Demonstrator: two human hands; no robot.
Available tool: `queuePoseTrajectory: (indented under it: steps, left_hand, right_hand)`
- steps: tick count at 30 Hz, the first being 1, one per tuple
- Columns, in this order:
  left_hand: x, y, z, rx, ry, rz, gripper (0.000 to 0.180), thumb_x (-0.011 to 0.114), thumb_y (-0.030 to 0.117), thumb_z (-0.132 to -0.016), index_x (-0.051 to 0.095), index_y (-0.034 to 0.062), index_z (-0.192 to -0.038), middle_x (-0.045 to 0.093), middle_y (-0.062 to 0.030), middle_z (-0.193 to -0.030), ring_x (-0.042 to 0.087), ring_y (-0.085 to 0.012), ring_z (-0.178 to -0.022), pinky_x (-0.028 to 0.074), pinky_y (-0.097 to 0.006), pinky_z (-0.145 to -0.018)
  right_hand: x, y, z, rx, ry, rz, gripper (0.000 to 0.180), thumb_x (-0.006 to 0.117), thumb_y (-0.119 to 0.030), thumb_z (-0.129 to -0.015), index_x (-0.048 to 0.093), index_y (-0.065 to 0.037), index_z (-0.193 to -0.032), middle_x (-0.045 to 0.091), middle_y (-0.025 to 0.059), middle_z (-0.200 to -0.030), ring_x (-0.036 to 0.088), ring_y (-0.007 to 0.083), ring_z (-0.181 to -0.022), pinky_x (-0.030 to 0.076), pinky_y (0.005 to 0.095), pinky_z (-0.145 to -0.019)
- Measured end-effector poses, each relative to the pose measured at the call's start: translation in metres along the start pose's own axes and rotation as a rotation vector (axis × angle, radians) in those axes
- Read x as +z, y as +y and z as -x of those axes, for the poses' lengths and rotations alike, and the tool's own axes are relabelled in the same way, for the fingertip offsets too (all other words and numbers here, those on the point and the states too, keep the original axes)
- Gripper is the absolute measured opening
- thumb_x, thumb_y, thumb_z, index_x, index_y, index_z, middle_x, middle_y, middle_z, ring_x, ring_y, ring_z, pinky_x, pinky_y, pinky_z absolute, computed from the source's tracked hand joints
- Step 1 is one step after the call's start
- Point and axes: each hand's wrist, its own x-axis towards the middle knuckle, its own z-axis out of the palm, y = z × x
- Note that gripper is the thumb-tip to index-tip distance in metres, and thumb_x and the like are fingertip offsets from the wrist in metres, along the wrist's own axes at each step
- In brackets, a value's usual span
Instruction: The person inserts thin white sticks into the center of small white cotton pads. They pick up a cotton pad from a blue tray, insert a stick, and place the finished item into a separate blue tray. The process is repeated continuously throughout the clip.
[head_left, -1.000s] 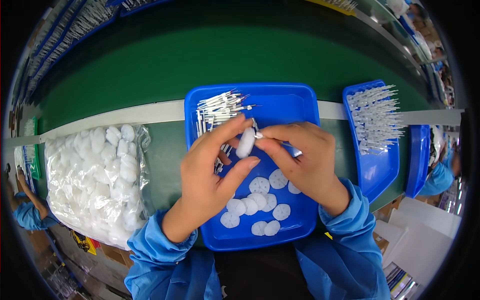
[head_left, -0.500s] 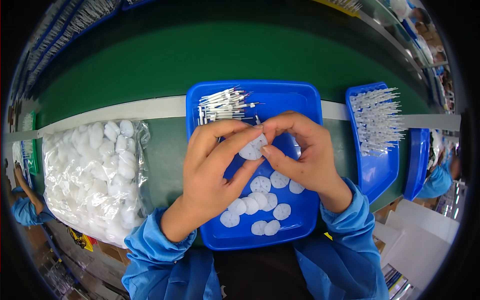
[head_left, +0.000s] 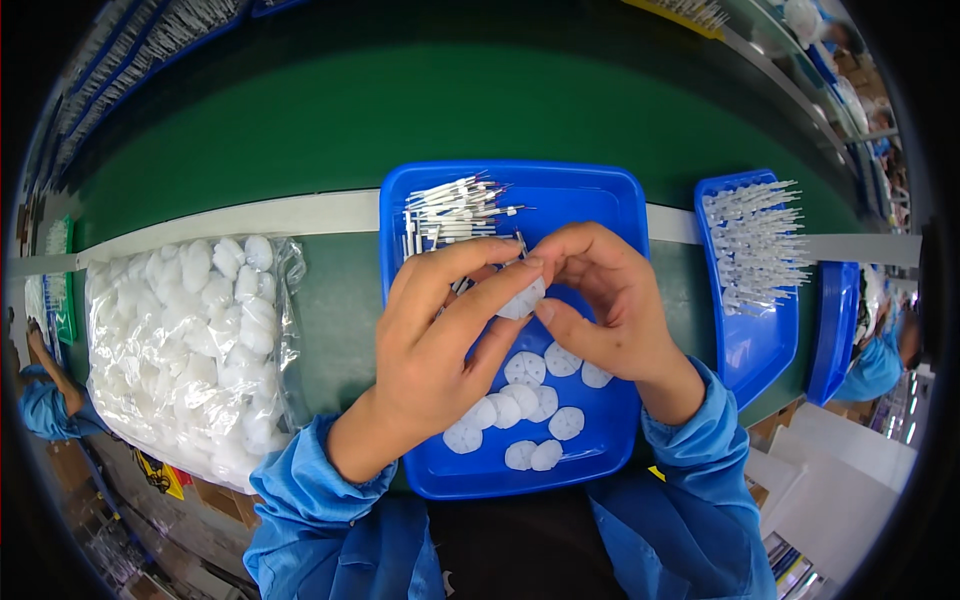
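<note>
Over the blue tray [head_left: 590,185], my two hands meet at a small round white disc [head_left: 522,300] with dark specks. My left hand [head_left: 425,335] pinches the disc from the left, fingers closed round its upper edge. At its right edge, the thumb and curled fingers of my right hand [head_left: 615,315] are closed against it. A thin rod tip [head_left: 520,240] shows just above the fingertips; its lower part is hidden. Several loose white discs [head_left: 520,400] lie in the tray below my hands. A heap of thin white rods [head_left: 450,210] fills its far left corner.
Left of the tray lies a clear plastic bag [head_left: 190,350] full of white discs. To the right, a blue bin [head_left: 750,350] holds upright white rods [head_left: 755,240]. Another blue bin [head_left: 833,330] stands beyond it. Co-workers' blue sleeves [head_left: 50,405] appear at both sides.
Both hands, with the disc, have shifted slightly right in the picture, as has the tray. The disc has tilted, showing less of its face, and my left fingers cover more of it.
</note>
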Motion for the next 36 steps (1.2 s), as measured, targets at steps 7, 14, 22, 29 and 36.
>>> queuePoseTrajectory:
  steps: [7,14,22,29,36]
  left_hand:
    - [0.0,0.002,-0.008,0.064,0.006,-0.028,0.055,0.087,-0.003,-0.075,0.079,0.0088,-0.129,0.074,-0.0078,-0.121,0.07,-0.0247,-0.099,0.056,-0.037,-0.083]
    - [-0.013,-0.008,-0.002,-0.219,0.101,0.257,0.035,0.081,-0.001,-0.091,0.081,0.0042,-0.126,0.067,-0.0114,-0.13,0.071,-0.0178,-0.103,0.06,-0.029,-0.079]
    - [-0.01,-0.009,-0.005,-0.381,0.112,0.33,0.037,0.072,-0.003,-0.099,0.076,0.0058,-0.135,0.07,-0.01,-0.131,0.071,-0.0151,-0.105,0.06,-0.024,-0.077]
    - [-0.003,-0.013,0.003,-0.432,0.13,0.438,0.038,0.07,-0.005,-0.099,0.076,0.0064,-0.135,0.079,-0.0084,-0.124,0.072,-0.011,-0.1,0.06,-0.025,-0.078]
    - [-0.002,-0.01,0.0,-0.442,0.145,0.496,0.033,0.069,-0.005,-0.101,0.076,0.0042,-0.131,0.08,-0.008,-0.125,0.071,-0.0092,-0.103,0.061,-0.024,-0.079]
  right_hand:
    - [-0.005,-0.001,0.001,0.098,0.089,0.083,0.012,0.071,0.0,-0.102,0.068,-0.001,-0.113,0.074,0.0029,-0.097,0.07,0.0084,-0.091,0.058,0.0263,-0.082]
    - [-0.005,-0.003,-0.01,-0.299,0.06,1.318,0.029,0.083,-0.013,-0.082,0.073,-0.007,-0.109,0.074,0.0077,-0.091,0.074,0.0269,-0.082,0.06,0.0376,-0.071]
    - [-0.013,-0.013,-0.009,-0.178,0.08,0.933,0.029,0.081,0.0,-0.083,0.078,-0.007,-0.11,0.073,0.0051,-0.098,0.074,0.0204,-0.084,0.06,0.0338,-0.071]
    - [0.007,-0.016,-0.009,-0.153,0.12,0.769,0.019,0.084,-0.004,-0.089,0.082,-0.007,-0.107,0.076,0.0057,-0.086,0.072,0.0123,-0.066,0.055,0.0248,-0.055]
    - [0.003,-0.007,-0.004,-0.226,0.15,0.736,0.019,0.085,-0.004,-0.089,0.084,-0.006,-0.108,0.078,0.0084,-0.082,0.073,0.0152,-0.063,0.057,0.0274,-0.057]
